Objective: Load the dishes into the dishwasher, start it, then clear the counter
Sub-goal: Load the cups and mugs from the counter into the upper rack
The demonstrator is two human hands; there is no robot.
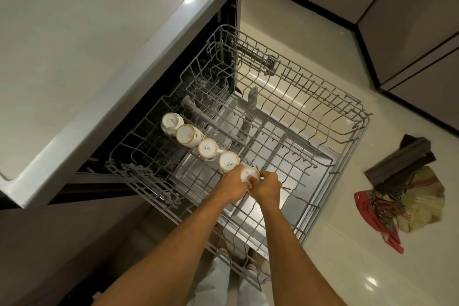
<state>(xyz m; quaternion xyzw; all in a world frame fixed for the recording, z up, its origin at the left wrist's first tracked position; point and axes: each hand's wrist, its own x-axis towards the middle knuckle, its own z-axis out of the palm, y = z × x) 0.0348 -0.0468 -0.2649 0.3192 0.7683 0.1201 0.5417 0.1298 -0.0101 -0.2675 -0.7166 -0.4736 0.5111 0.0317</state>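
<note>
The grey wire upper rack (323,117) of the dishwasher is pulled out over the open door. Several white cups stand upside down in a row along its left side, the farthest cup (171,122) near the counter and the nearest free one (229,161) beside my hands. Both hands hold one more upturned white cup (249,173) at the near end of that row. My left hand (232,185) grips its left side, my right hand (267,186) curls round its right side.
A pale counter (74,45) overhangs the dishwasher at the left. Dark cabinets (409,32) line the far right. On the glossy floor to the right lies a heap of cloths (407,196). The lower rack (238,266) juts out beneath my forearms.
</note>
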